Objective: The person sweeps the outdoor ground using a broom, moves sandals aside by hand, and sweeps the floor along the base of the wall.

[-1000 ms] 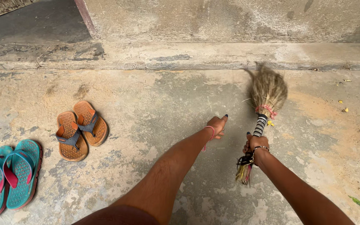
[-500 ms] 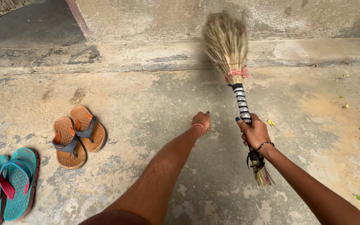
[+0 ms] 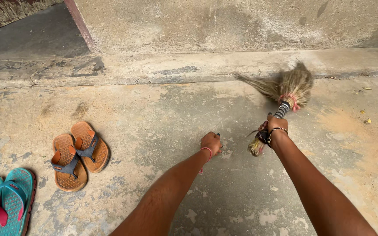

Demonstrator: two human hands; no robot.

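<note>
My right hand point(image 3: 274, 124) grips the banded handle of a short grass broom point(image 3: 290, 85). Its bristles are blurred and fan out low over the concrete floor point(image 3: 162, 113), close to the raised step point(image 3: 197, 65). The handle's tasselled end sticks out below my wrist. My left hand point(image 3: 211, 142) hangs just left of the broom, fingers curled in with nothing seen in them, close to the floor. A pink band is on that wrist.
A pair of brown flip-flops point(image 3: 76, 154) lies on the floor at the left, and a teal pair point(image 3: 5, 201) sits at the bottom left corner. Small yellow and green leaves point(image 3: 367, 120) are scattered at the right. A concrete wall point(image 3: 224, 22) rises behind the step.
The broom swung from pointing up at the wall down to the right, low over the floor. My left hand dropped a little and curled its fingers.
</note>
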